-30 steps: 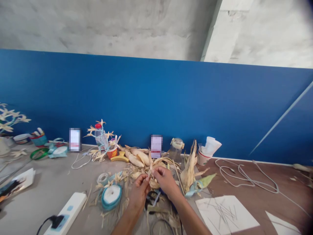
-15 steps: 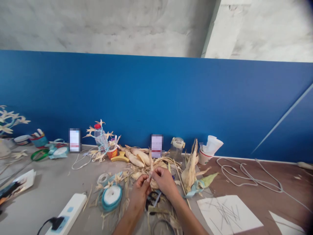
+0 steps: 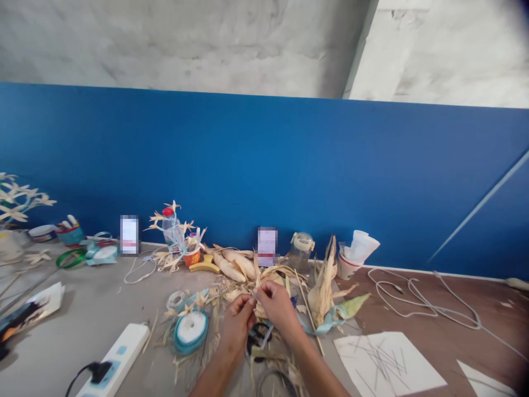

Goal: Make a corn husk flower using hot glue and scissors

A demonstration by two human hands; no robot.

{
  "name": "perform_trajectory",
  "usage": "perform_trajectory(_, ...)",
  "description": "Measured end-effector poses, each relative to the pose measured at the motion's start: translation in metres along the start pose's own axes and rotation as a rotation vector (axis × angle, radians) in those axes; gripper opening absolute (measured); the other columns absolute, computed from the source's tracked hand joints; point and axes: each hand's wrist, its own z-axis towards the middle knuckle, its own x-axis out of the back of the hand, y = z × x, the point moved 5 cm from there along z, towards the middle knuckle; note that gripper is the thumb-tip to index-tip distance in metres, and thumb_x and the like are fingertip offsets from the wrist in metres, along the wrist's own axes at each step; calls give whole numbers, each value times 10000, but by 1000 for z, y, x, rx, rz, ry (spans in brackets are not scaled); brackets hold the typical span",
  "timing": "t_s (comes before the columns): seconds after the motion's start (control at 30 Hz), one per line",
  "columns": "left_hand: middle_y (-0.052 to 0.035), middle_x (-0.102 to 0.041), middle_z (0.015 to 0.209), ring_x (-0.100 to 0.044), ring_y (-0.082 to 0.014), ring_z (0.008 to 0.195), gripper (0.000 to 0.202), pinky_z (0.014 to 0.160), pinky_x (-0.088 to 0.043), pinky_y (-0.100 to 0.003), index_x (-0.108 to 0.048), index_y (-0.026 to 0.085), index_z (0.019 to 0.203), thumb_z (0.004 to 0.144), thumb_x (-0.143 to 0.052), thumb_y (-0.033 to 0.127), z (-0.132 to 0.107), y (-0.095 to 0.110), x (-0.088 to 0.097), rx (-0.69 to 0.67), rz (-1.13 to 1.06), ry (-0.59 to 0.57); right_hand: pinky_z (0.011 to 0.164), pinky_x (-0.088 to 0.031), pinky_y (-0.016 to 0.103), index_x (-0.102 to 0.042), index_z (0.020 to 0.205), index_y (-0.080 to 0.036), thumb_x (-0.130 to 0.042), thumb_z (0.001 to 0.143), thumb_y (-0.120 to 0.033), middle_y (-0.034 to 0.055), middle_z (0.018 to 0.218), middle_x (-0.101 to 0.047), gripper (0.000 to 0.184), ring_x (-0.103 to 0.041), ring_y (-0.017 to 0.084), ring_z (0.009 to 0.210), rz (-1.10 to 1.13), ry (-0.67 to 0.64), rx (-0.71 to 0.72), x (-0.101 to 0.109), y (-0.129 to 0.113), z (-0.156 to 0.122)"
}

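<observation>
My left hand (image 3: 236, 324) and my right hand (image 3: 276, 306) meet over a heap of dried corn husks (image 3: 243, 286) at the table's middle. Both hands pinch a thin pale strip of husk (image 3: 255, 275) that stands up between the fingertips. The fingers of both hands are closed around it. Black-handled scissors (image 3: 258, 335) lie on the table just under my hands. A teal spool of white ribbon (image 3: 190, 330) rests to the left of my left hand.
A white power strip (image 3: 118, 358) lies front left. Whole husked cobs (image 3: 231, 266), a glass jar (image 3: 300, 251), a paper cup (image 3: 347, 263), and a bottle with husk flowers (image 3: 168, 229) line the blue partition. White cable (image 3: 417, 292) and white sheets with thin wires (image 3: 386, 369) lie at right.
My hands stay pinched on the husk strip and have shifted only slightly; the view has drifted a little to the left.
</observation>
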Motion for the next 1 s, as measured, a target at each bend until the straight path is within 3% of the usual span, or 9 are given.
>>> perform_trajectory(0.2,93,-366,454,-254,-57,402,357,448,-163,-226,-569,177,663,653,-705,507,0,-1,0,9,-16,-9,576,-377,270,-529,589,-202,-490,745,-325,7,564,-568,202,-515,169,569,65,12,-11,-4,0,-1)
perform_trajectory(0.47,84,-378,487,-249,-71,427,314,458,-172,-239,-548,192,642,673,-700,464,-2,6,-2,-2,-82,0,517,-338,254,-455,549,-214,-456,771,-424,-35,510,-434,306,-420,140,534,180,27,7,-5,1,-7)
perform_trajectory(0.7,95,-377,477,-237,-58,435,322,457,-164,-226,-572,171,652,609,-774,419,-5,8,-6,28,-200,-2,569,-384,255,-551,641,-193,-515,687,-329,-29,572,-504,147,-461,141,563,260,-30,-1,-6,12,-12)
perform_trajectory(1.0,85,-395,489,-258,-50,425,334,448,-161,-226,-576,166,638,607,-773,434,-4,7,-4,26,-175,1,559,-378,253,-523,612,-193,-542,651,-334,-43,559,-477,147,-442,130,551,319,-27,-31,-8,10,-10)
